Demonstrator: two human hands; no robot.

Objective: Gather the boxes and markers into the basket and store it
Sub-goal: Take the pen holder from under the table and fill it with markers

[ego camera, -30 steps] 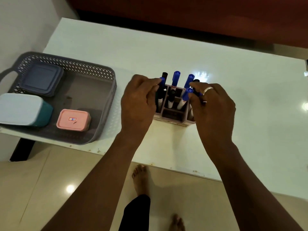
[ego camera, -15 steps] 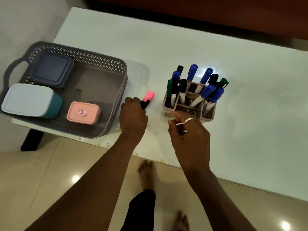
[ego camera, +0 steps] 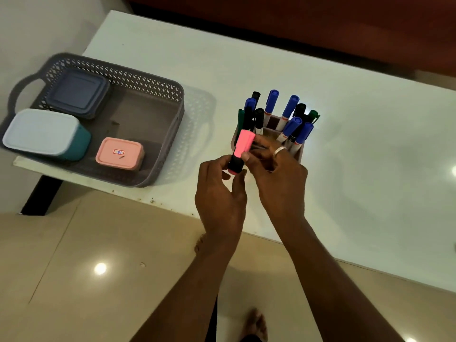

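A white counter fills the upper part of the view, its near edge running from lower left to right above a tan tiled floor. At the counter's left end sits a grey lattice basket with a loop handle; its left side juts past the counter's end. Inside it lie three boxes: a teal box with a white lid at the left, a blue-grey box behind it toward the far wall, and a small pink box with a label near the front wall. The three stand apart from one another.

To the right of the basket, clear of it, a divided holder stands on the counter, stuffed with upright markers capped in blue, black and green.

In front of the holder, both hands meet over the counter's near edge. The left hand pinches the dark lower barrel of a pink marker between thumb and fingers, loosely curled around it. The right hand, wearing a ring, closes its fingertips on the marker at the base of its pink cap. The marker points up and slightly right, its cap overlapping the holder's near left corner in the view. A bare foot shows on the floor below.
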